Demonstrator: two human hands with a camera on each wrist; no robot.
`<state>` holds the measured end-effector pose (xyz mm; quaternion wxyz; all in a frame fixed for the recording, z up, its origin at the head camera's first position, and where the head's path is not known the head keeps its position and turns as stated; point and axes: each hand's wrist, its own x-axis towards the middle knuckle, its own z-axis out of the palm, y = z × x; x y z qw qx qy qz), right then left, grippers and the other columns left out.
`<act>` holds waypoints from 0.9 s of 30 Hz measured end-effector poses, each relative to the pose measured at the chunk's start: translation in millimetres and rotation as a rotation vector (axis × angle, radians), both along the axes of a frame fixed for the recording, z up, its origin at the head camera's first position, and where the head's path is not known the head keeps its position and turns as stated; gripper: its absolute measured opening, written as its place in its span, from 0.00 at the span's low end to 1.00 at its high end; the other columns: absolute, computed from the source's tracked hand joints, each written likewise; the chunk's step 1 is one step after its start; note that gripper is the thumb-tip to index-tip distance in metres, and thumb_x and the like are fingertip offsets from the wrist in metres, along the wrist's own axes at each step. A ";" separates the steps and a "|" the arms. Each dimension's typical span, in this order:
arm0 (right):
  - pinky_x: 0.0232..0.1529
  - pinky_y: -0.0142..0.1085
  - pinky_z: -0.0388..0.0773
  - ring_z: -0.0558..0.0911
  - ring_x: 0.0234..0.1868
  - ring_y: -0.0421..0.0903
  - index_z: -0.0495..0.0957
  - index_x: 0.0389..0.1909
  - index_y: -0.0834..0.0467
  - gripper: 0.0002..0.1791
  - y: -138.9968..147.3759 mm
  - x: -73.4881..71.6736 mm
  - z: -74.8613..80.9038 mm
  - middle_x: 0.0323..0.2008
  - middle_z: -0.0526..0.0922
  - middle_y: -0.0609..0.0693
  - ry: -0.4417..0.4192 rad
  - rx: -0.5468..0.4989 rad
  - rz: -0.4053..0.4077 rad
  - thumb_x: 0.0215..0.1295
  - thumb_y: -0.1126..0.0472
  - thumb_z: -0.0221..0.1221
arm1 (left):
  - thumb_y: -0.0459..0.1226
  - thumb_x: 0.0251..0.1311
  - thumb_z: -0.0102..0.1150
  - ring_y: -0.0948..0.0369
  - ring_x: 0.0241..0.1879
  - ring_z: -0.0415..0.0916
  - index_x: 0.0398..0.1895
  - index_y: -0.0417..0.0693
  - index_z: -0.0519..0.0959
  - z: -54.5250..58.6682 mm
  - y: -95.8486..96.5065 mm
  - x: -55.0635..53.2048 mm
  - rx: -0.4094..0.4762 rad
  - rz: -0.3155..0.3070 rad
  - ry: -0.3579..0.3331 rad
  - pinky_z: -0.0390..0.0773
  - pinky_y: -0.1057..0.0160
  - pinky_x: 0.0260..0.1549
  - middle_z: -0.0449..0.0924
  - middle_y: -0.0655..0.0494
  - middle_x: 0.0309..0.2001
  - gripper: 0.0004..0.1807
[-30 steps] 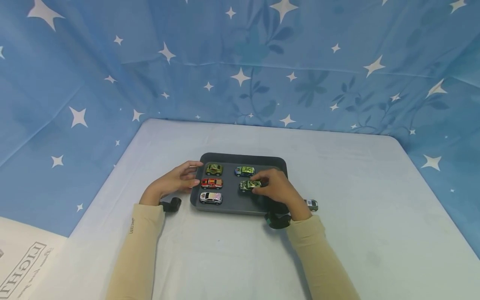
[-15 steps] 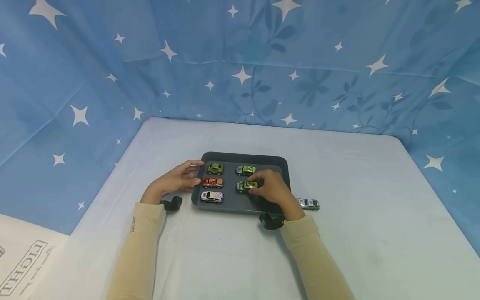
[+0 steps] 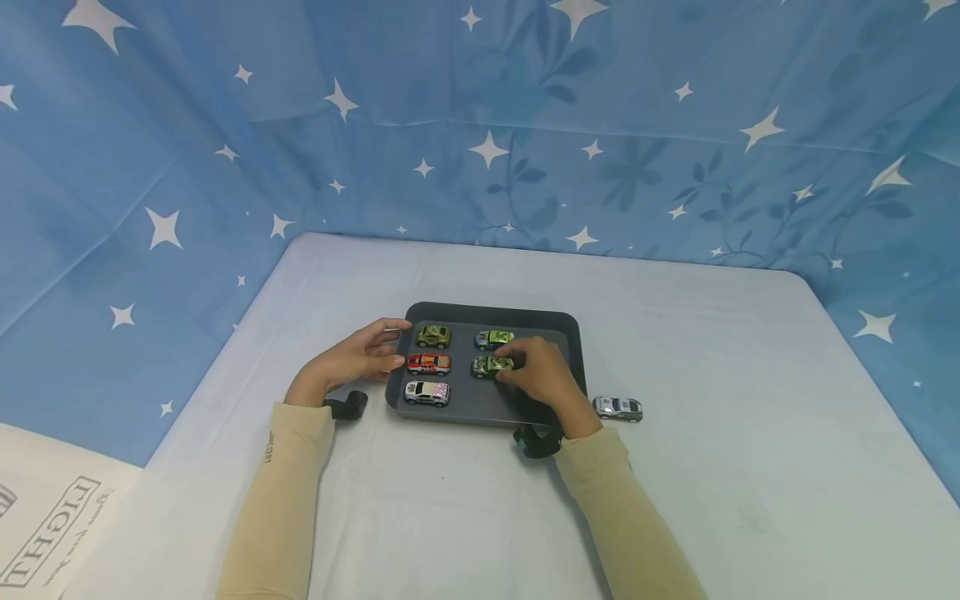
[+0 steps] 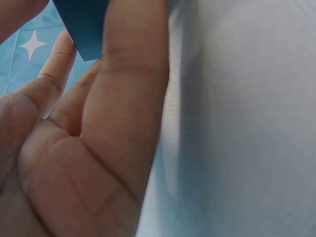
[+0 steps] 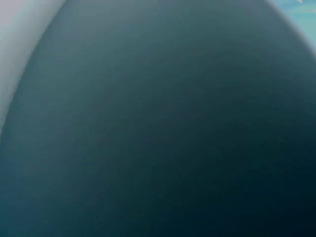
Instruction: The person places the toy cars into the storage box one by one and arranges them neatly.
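Note:
My right hand (image 3: 542, 371) pinches a green camouflage toy car (image 3: 491, 367) between thumb and fingers, low over the dark grey tray (image 3: 457, 408). Just behind it stands a green-and-blue toy car (image 3: 493, 339). In a column at the tray's left are a green toy car (image 3: 433, 336), a red one (image 3: 428, 363) and a white one (image 3: 427, 392). My left hand (image 3: 356, 357) holds the tray's left rim. From the left wrist view, a corner of the tray (image 4: 86, 34) shows between the fingers. A dark blur fills most of the right wrist view, hiding the right fingers.
A silver toy car (image 3: 618, 408) lies on the white-covered table (image 3: 712, 400), right of the tray. Blue star-patterned cloth (image 3: 525, 125) hangs behind. A printed pale sheet (image 3: 56, 517) is at the lower left.
My right hand has moved left with the camouflage car, then slightly up, lining it up under the green-and-blue car. The silver car has come fully into view. The left hand keeps its place.

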<state>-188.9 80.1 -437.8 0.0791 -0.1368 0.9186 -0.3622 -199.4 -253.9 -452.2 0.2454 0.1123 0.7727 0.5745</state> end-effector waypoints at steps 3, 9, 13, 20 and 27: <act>0.59 0.56 0.82 0.87 0.55 0.58 0.90 0.54 0.61 0.16 -1.1 -0.5 -2.2 0.54 0.90 0.60 0.009 0.000 -0.012 0.65 0.67 0.75 | 0.35 0.77 0.64 0.31 0.82 0.52 0.86 0.39 0.53 0.8 0.2 -0.1 0.002 -0.003 0.001 0.75 0.37 0.68 0.45 0.27 0.85 0.42; 0.56 0.56 0.82 0.87 0.51 0.57 0.90 0.52 0.61 0.15 -2.7 -1.8 -3.3 0.50 0.90 0.59 0.005 0.004 -0.031 0.65 0.67 0.75 | 0.36 0.77 0.65 0.31 0.81 0.54 0.86 0.39 0.53 1.2 0.1 -0.2 -0.002 0.000 0.000 0.75 0.37 0.67 0.46 0.27 0.84 0.43; 0.57 0.56 0.81 0.87 0.52 0.57 0.89 0.53 0.61 0.16 -2.5 -2.0 -3.1 0.51 0.90 0.59 -0.002 0.007 -0.033 0.65 0.67 0.75 | 0.36 0.77 0.65 0.31 0.81 0.55 0.86 0.39 0.53 0.2 -0.2 -0.5 0.005 0.000 -0.002 0.77 0.38 0.67 0.46 0.27 0.84 0.43; 0.61 0.56 0.81 0.87 0.56 0.58 0.88 0.55 0.61 0.18 2.6 -1.6 1.7 0.53 0.90 0.59 -0.012 -0.009 0.004 0.64 0.67 0.75 | 0.34 0.77 0.64 0.32 0.80 0.57 0.85 0.39 0.53 0.8 2.1 -1.0 0.013 0.007 -0.011 0.78 0.39 0.65 0.47 0.27 0.84 0.41; 0.57 0.54 0.84 0.87 0.56 0.58 0.87 0.58 0.62 0.20 10.6 0.4 7.7 0.57 0.89 0.60 0.007 -0.035 0.045 0.65 0.67 0.75 | 0.35 0.77 0.64 0.31 0.80 0.56 0.86 0.39 0.53 2.4 2.2 0.0 -0.007 0.014 -0.011 0.78 0.38 0.66 0.46 0.27 0.84 0.42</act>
